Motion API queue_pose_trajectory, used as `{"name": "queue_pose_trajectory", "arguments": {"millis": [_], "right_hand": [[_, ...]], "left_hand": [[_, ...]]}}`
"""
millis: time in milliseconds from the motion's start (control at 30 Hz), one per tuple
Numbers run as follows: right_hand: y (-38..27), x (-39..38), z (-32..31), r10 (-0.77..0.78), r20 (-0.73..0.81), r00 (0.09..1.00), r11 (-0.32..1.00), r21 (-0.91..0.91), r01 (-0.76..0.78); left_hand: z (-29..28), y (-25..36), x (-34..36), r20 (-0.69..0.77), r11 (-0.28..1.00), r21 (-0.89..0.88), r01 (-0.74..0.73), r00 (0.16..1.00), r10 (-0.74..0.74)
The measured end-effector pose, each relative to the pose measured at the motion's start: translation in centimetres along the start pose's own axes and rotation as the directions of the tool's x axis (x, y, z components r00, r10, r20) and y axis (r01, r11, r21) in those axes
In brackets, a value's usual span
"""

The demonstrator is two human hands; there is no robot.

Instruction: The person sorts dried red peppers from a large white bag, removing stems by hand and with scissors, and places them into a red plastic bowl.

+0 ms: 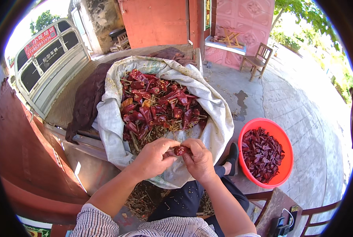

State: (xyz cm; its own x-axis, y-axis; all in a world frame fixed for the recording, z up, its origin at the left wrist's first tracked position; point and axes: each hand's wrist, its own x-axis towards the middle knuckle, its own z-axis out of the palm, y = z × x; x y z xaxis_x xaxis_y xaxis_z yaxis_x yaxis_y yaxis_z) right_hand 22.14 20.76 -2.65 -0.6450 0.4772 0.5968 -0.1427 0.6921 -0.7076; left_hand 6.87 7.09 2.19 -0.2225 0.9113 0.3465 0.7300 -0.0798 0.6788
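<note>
Just above the near edge of an open white woven sack (114,81), my two hands meet over a dried red chili pepper (180,150). My left hand (154,157) pinches at its left side, where a pale stem seems to show between finger and thumb. From the other side my right hand (199,158) grips the pepper's body. Its end facing me shows pale seeds. Inside the sack lies a heap of dried red chili peppers (154,100), with loose stems and seeds toward the near side. Part of the pepper is covered by my fingers.
To the right, a red plastic basin (290,158) holds dark red dried chilies (261,154). The sack rests against a truck bed (60,93) with a dark cloth (83,98). A wooden chair (258,61) stands farther back; a device with a cable (283,225) lies near right.
</note>
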Motion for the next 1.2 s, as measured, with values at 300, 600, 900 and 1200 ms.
{"name": "queue_pose_trajectory", "arguments": {"millis": [300,600,900,1200], "right_hand": [[-0.7,-0.8,-0.9,0.135,0.088,0.987,0.966,0.209,-0.151],[-0.4,-1.3,-1.6,0.092,0.091,0.992,0.968,0.227,-0.11],[-0.1,-2.5,-2.2,0.425,0.186,0.886,0.449,0.807,-0.384],[-0.3,-3.7,-2.2,0.495,0.342,0.799,0.288,0.803,-0.522]], "left_hand": [[0.7,-0.8,-0.3,-0.126,0.98,-0.122,-0.155,0.982,0.14],[1.1,-1.8,-1.1,-0.132,0.892,-0.452,0.014,0.988,-0.082],[-3.8,-2.3,-5.7,-0.212,0.86,-0.497,0.11,0.946,-0.244],[-9.9,3.4,-7.0,0.197,0.942,0.241,0.233,0.939,-0.282]]}}
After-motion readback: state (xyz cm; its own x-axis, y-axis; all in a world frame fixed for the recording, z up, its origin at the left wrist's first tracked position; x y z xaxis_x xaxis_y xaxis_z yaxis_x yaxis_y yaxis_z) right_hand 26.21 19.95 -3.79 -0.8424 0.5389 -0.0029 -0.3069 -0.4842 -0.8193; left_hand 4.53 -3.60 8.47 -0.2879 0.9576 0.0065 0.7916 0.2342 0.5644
